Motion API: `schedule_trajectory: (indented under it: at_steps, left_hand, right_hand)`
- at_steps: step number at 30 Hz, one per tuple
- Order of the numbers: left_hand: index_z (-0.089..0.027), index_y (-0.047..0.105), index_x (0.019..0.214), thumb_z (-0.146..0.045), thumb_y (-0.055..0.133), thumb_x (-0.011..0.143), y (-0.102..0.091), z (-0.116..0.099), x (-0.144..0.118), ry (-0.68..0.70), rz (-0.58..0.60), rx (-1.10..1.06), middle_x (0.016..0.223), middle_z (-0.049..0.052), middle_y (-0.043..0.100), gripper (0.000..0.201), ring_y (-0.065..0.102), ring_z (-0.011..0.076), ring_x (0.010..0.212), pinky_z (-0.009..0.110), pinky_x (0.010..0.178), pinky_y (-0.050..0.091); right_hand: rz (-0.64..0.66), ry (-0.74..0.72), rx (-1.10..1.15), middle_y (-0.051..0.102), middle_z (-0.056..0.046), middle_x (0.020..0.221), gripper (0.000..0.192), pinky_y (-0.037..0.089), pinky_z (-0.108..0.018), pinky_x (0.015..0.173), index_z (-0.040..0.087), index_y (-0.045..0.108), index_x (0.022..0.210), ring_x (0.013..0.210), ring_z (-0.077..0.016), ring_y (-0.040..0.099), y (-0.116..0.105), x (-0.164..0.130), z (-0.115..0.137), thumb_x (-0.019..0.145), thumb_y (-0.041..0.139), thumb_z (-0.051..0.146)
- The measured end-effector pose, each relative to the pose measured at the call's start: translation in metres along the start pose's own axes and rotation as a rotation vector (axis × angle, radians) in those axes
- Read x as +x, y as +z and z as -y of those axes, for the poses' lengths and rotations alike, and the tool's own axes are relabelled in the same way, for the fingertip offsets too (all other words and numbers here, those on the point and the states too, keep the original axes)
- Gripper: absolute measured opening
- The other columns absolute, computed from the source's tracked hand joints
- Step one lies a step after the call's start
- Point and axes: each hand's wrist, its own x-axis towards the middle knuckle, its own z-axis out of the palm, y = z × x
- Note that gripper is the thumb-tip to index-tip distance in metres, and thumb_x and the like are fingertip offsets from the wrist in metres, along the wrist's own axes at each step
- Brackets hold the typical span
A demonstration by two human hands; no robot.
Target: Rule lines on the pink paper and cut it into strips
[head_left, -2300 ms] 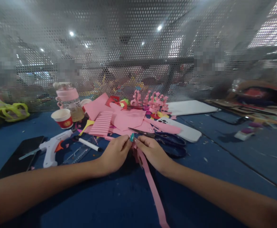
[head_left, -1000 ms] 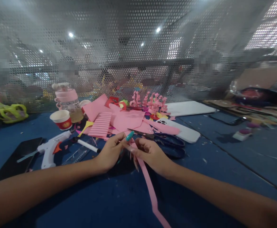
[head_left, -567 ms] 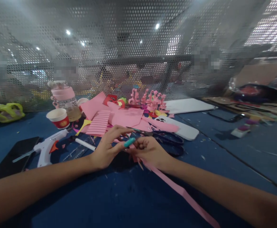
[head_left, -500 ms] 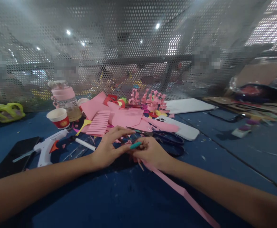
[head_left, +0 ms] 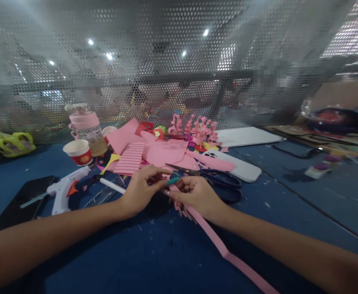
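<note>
Where the 2 hands meet near the middle of the blue counter (head_left: 289, 196), the left hand (head_left: 140, 192) and right hand (head_left: 197, 195) both pinch the pink paper strip (head_left: 224, 255) (fingers curled shut); it runs long, near and right.

The scissors (head_left: 211, 176) lie on the table (head_left: 154, 261), at the near edge of the paper pile (head_left: 163, 153). Left of the scissors lie the marker (head_left: 113, 186), then the glue gun (head_left: 63, 190). Behind the glue gun stands the cup (head_left: 79, 152), the bottle (head_left: 87, 128) just behind it. Right of the scissors lies a phone (head_left: 243, 168).
</note>
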Motion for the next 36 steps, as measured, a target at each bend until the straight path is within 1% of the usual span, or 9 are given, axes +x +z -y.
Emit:
schedule_trajectory:
  at_steps: [2, 5, 10, 16, 20, 24, 30, 33, 36]
  left_hand:
    - [-0.018, 0.07, 0.082, -0.021, 0.065, 0.073, 0.0001, 0.002, 0.0006, -0.005, -0.005, -0.008, 0.07, 0.001, 0.061, 0.011, 0.055, 0.0124, 0.067, 0.023, 0.059, 0.043]
    - [-0.017, 0.068, 0.075, -0.022, 0.066, 0.072, -0.0002, 0.0048, 0.0018, -0.026, -0.009, -0.044, 0.07, 0.001, 0.06, 0.006, 0.054, 0.0125, 0.067, 0.023, 0.058, 0.042]
    - [-0.016, 0.063, 0.067, -0.021, 0.066, 0.069, -0.0004, 0.0066, 0.0039, -0.056, 0.01, -0.103, 0.073, 0.002, 0.063, 0.006, 0.058, 0.0145, 0.073, 0.025, 0.064, 0.045]
    - [-0.015, 0.061, 0.066, -0.021, 0.065, 0.069, 0.0008, 0.0049, 0.0033, -0.155, 0.048, -0.155, 0.06, -0.002, 0.06, 0.007, 0.054, 0.0112, 0.057, 0.023, 0.056, 0.042]
    - [-0.015, 0.06, 0.066, -0.022, 0.064, 0.069, 0.0014, 0.0046, 0.0029, -0.159, 0.038, -0.165, 0.059, -0.002, 0.059, 0.009, 0.052, 0.0106, 0.056, 0.022, 0.055, 0.041]
    - [-0.015, 0.057, 0.064, -0.03, 0.067, 0.069, 0.002, 0.0037, 0.0032, -0.158, 0.049, -0.199, 0.058, -0.003, 0.057, 0.018, 0.051, 0.0106, 0.055, 0.022, 0.054, 0.041]
    - [-0.016, 0.062, 0.077, -0.031, 0.066, 0.07, 0.0028, 0.0032, 0.0033, -0.152, 0.057, -0.22, 0.06, -0.003, 0.059, 0.017, 0.053, 0.0111, 0.057, 0.022, 0.055, 0.043]
    - [-0.016, 0.06, 0.07, -0.032, 0.065, 0.07, 0.0026, 0.0045, 0.0031, -0.138, 0.052, -0.203, 0.061, -0.002, 0.059, 0.017, 0.053, 0.0108, 0.058, 0.023, 0.056, 0.043]
    - [-0.016, 0.056, 0.068, -0.033, 0.064, 0.071, 0.0027, 0.0054, 0.0028, -0.165, 0.071, -0.21, 0.06, -0.004, 0.056, 0.019, 0.051, 0.0094, 0.054, 0.022, 0.053, 0.042]
  right_hand:
    - [0.024, 0.004, -0.01, 0.054, 0.004, 0.039, 0.035, 0.04, -0.018, 0.03, 0.015, 0.054, 0.053, 0.03, -0.0079, 0.049, -0.0013, -0.0004, 0.0001, 0.05, 0.081, 0.038]
    - [0.045, 0.013, 0.012, 0.054, 0.004, 0.037, 0.038, 0.038, -0.018, 0.028, 0.016, 0.051, 0.051, 0.029, -0.0084, 0.049, -0.0022, -0.0006, 0.0016, 0.049, 0.081, 0.039]
    - [0.059, 0.006, 0.034, 0.056, 0.004, 0.038, 0.039, 0.038, -0.017, 0.028, 0.017, 0.048, 0.052, 0.029, -0.0083, 0.05, -0.0028, 0.0001, 0.0018, 0.05, 0.081, 0.038]
    - [0.099, 0.012, 0.019, 0.057, 0.004, 0.039, 0.04, 0.038, -0.017, 0.029, 0.017, 0.047, 0.052, 0.029, -0.0077, 0.05, -0.0052, 0.0021, 0.0015, 0.05, 0.081, 0.038]
    - [0.134, 0.021, 0.05, 0.059, 0.003, 0.04, 0.041, 0.036, -0.016, 0.027, 0.017, 0.046, 0.053, 0.027, -0.0078, 0.05, -0.0065, 0.003, 0.0015, 0.052, 0.08, 0.039]
    - [0.151, 0.018, 0.082, 0.059, 0.003, 0.039, 0.04, 0.034, -0.016, 0.026, 0.018, 0.046, 0.054, 0.027, -0.0079, 0.05, -0.0073, 0.0033, -0.0003, 0.054, 0.08, 0.039]
    - [0.143, 0.033, 0.098, 0.059, 0.003, 0.039, 0.041, 0.034, -0.015, 0.026, 0.017, 0.045, 0.052, 0.027, -0.0074, 0.049, -0.0071, 0.0038, 0.0004, 0.051, 0.081, 0.037]
    - [0.137, 0.038, 0.107, 0.06, 0.003, 0.041, 0.042, 0.033, -0.014, 0.025, 0.017, 0.045, 0.05, 0.027, -0.0068, 0.049, -0.007, 0.0043, 0.0011, 0.049, 0.082, 0.036]
    - [0.129, 0.024, 0.102, 0.061, 0.003, 0.042, 0.043, 0.033, -0.014, 0.025, 0.017, 0.045, 0.049, 0.027, -0.0069, 0.049, -0.0072, 0.0048, 0.0001, 0.049, 0.082, 0.036]
